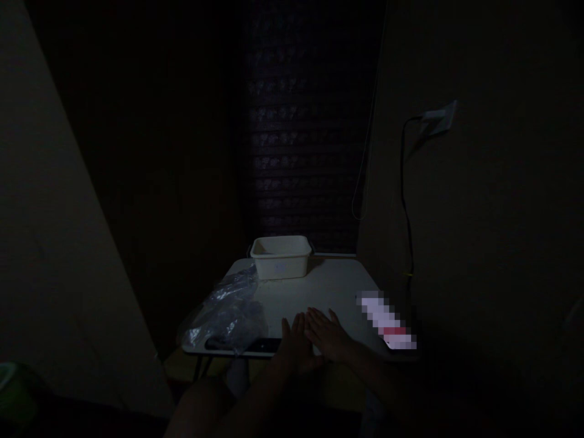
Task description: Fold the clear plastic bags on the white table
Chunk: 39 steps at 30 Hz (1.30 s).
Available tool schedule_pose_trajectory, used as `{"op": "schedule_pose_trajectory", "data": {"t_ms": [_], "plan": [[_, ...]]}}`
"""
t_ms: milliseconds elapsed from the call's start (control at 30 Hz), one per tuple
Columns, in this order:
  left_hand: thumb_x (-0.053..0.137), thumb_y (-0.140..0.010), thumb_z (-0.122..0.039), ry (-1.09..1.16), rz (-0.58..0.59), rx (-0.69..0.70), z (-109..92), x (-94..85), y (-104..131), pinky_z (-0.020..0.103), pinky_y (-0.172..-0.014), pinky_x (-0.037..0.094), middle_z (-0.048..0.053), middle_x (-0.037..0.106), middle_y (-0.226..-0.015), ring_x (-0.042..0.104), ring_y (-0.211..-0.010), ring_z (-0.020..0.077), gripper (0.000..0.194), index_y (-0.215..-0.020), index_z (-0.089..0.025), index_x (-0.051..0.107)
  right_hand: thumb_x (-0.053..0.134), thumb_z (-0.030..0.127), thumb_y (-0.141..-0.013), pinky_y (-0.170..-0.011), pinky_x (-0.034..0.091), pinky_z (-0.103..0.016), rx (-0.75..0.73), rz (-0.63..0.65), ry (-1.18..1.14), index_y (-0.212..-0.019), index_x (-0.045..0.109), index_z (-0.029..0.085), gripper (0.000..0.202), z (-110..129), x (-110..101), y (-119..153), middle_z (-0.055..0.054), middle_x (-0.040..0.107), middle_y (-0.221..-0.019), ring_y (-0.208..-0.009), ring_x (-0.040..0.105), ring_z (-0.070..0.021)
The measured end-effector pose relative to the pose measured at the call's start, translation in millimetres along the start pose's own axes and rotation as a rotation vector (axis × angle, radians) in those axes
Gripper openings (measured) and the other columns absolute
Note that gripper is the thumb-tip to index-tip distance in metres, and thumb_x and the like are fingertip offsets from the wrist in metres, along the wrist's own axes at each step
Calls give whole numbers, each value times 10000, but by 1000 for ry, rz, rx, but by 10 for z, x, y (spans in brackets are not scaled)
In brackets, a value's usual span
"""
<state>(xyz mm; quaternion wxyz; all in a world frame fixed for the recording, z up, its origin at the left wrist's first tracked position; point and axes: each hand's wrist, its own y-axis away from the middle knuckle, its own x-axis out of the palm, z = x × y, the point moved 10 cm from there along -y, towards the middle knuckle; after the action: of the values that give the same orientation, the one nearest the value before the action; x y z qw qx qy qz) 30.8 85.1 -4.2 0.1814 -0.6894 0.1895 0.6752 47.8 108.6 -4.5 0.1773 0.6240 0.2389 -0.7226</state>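
In the dim light, my left hand (pixel 296 347) is at the near edge of a white table (pixel 335 283), its fingers stretched out and nothing seen in it. Beside it on the right, my right hand (pixel 326 333) lies with fingers extended, its fingertips close to or touching the left ones. Clear crumpled plastic (pixel 228 316) covers the table's left part. A dark flat object (pixel 263 345) lies along the near edge, partly under the plastic. At the back stands a white rectangular tub (pixel 281 266).
A lit, blurred-out screen (pixel 385 319) lies at the table's right edge. A black cable hangs from a wall socket (pixel 440 118) on the right. Behind the table is a dark blind (pixel 301 140). Something green (pixel 16 392) shows at the lower left.
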Motion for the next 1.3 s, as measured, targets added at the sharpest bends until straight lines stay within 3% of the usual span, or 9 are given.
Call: {"op": "schedule_pose_trajectory", "data": {"t_ms": [400,667,800,967,1300], "plan": [[145,-614,-622,2,9,4,-7,-61,2,521,-818,35,124,110,-1244,41,-1113,280,749,-1194,-152,85,24,420,-759,-874,12,-414,6,25,-22,-1183,169,156,520,1,-6,4,-53,172,-1239,-1123,85,-154],[180,-590,-638,-22,11,-4,40,-20,-12,512,-825,25,148,89,-1239,12,-1111,292,813,-1192,-99,96,25,417,-761,-874,17,-411,11,-13,-9,-1176,193,164,515,-1,-34,8,-50,197,-1232,-1120,104,-147],[275,-596,-586,-43,32,45,7,7,-58,501,-836,13,151,73,-1240,6,-1114,285,804,-1194,-88,71,19,381,-769,-874,20,-409,13,-24,-2,-1176,193,153,498,-13,-36,10,-53,199,-1231,-1119,108,-137],[286,-664,-453,-63,51,5,28,27,-78,503,-840,19,143,86,-1242,30,-1117,271,668,-1194,-98,89,18,375,-770,-875,26,-405,10,-20,-16,-1175,199,159,493,-19,-30,6,-49,199,-1232,-1118,110,-140],[359,-646,-393,-107,81,-9,6,49,-91,534,-819,57,157,103,-1234,37,-1111,288,644,-1177,-82,167,48,368,-772,-875,32,-400,12,-71,10,-1165,233,158,483,-17,-80,15,-56,231,-1220,-1118,113,-154]]}}
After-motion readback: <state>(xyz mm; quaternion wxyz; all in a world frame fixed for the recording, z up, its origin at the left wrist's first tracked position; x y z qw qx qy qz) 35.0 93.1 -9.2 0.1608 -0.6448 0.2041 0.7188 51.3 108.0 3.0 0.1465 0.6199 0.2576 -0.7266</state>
